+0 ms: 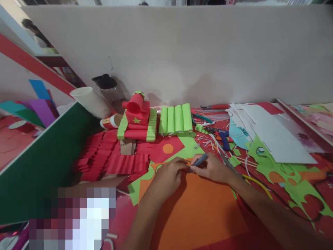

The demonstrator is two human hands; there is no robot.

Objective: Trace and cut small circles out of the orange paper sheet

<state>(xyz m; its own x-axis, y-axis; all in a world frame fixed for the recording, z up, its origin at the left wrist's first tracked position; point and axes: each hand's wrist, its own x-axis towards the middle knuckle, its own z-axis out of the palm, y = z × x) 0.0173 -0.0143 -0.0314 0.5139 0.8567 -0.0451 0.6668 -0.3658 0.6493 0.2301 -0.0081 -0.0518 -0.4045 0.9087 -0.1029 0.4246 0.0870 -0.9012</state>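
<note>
My right hand [212,168] is closed around a grey-blue pen [199,162], its tip pointing down-left at the upper edge of the orange sheet [197,205]. Close beside the pen tip, my left hand [168,177] rests on the same sheet with its fingers bent and pressed together. Anything under those fingertips is hidden. Green paper [134,192] with round cut-outs shows from beneath the sheet's left side. Just beyond my hands, an orange paper circle [168,149] lies on red paper.
A red and green paper tank model [137,119] stands behind, beside green paper rolls [175,119]. Pleated red paper [104,156] lies left by a green partition [47,166]. At right are a blue glue gun [223,137], white sheets [275,132] and green scraps [288,180].
</note>
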